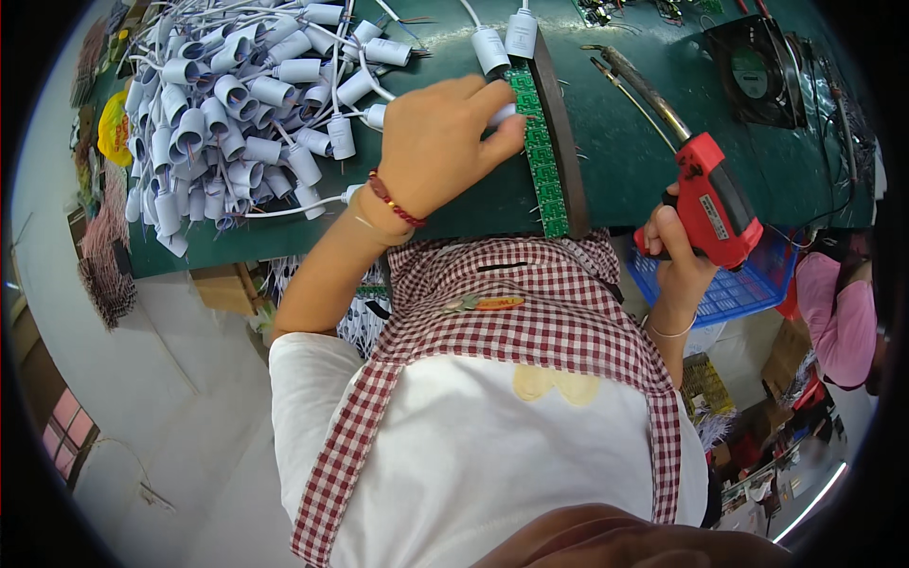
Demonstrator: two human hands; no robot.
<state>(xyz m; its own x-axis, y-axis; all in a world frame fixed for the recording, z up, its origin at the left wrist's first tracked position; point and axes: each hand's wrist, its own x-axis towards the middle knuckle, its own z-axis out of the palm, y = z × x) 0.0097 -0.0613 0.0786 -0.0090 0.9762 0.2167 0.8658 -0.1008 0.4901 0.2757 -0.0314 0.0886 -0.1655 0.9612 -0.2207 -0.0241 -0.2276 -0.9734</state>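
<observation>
The left hand (445,142) pinches a smooth white socket (503,115) between thumb and fingers, right over the green board (546,175). That board is a long, narrow strip of small repeating units, lying along a dark, straight-edged bar (561,142) on the green table (620,194). Fine leads poke out past the bar's right side. The right hand (677,256) is wrapped round the handle of a red and black soldering gun (724,199); its metal barrel slants up and left, a thinner tube beside it, with the tip near the bar's upper end but apart from it.

Two more sockets, a left one (490,49) and a right one (522,34), stand at the board's far end. A heap (232,114) of hollow white cylinders with thin cables fills the table's left — the left forearm passes just beside its edge, and the left hand covers part of the board. A black square fan (756,76) sits at the right; a blue plastic basket (757,292) is below the table edge. The checked cloth apron (530,317) has an orange patch (499,303). The gun's pale label (712,217) bears print too small to read.
</observation>
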